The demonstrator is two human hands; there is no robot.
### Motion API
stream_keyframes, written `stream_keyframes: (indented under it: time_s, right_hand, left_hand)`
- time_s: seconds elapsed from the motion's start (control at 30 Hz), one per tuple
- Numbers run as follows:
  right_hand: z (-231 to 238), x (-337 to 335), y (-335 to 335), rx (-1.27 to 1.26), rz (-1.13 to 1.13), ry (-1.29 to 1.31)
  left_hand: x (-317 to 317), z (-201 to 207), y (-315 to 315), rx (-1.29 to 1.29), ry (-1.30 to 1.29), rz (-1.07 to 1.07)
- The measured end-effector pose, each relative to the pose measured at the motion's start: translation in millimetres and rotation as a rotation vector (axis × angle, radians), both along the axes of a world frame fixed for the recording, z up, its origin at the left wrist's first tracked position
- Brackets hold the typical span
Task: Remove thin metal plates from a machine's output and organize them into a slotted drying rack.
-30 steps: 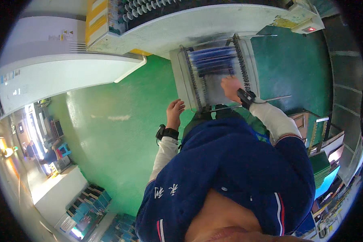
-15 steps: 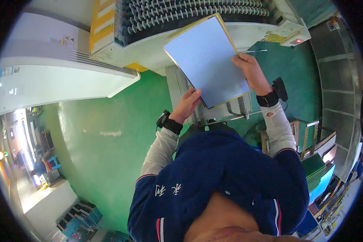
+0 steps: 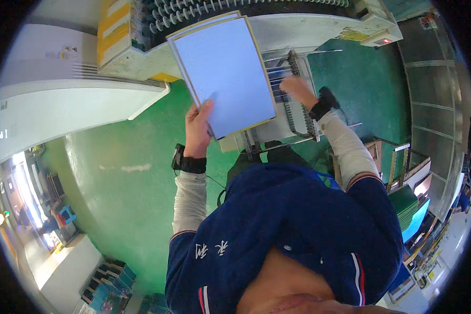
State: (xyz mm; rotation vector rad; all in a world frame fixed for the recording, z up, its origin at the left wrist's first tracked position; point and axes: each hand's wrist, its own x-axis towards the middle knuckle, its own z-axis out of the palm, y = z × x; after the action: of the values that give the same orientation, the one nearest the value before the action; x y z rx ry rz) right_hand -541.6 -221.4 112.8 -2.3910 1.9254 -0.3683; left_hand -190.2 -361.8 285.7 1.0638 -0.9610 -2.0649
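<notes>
My left hand (image 3: 198, 125) grips the near left corner of a small stack of flat rectangular panels (image 3: 225, 78), its thumb on top. The top panel has a smooth pale blue-white face and yellowish edges. At least one more panel shows beneath it, slightly offset to the far left. My right hand (image 3: 299, 91) is apart from the panels, just right of them, above a metal rack (image 3: 302, 112) with toothed side rails and thin cross rods. Motion smears its fingers, so whether they hold anything is unclear.
Beyond the panels stands a machine with rows of rollers (image 3: 204, 11) behind a pale front ledge (image 3: 309, 31). A white cabinet (image 3: 68, 107) is at the left. Frames and stacked green boards (image 3: 405, 212) stand at the right. The floor (image 3: 125, 193) is green.
The panels have moved left in my left hand, and an offset panel edge now shows beneath. My right hand has let go of their right edge and come over the rack, now more exposed.
</notes>
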Motion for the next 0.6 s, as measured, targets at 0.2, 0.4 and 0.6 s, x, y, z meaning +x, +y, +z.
stream_keyframes:
  time_s: [0.2, 0.4, 0.6]
  right_hand:
    - [-54, 67, 51, 0.324, -0.197, -0.041]
    - [-46, 70, 48, 0.204, -0.311, -0.118]
    - [-67, 43, 50, 0.296, -0.279, -0.177]
  left_hand:
    - [25, -3, 0, -0.034, -0.083, 0.161]
    - [6, 32, 4, -0.072, -0.189, 0.281]
    - [-22, 49, -8, -0.106, -0.136, 0.369]
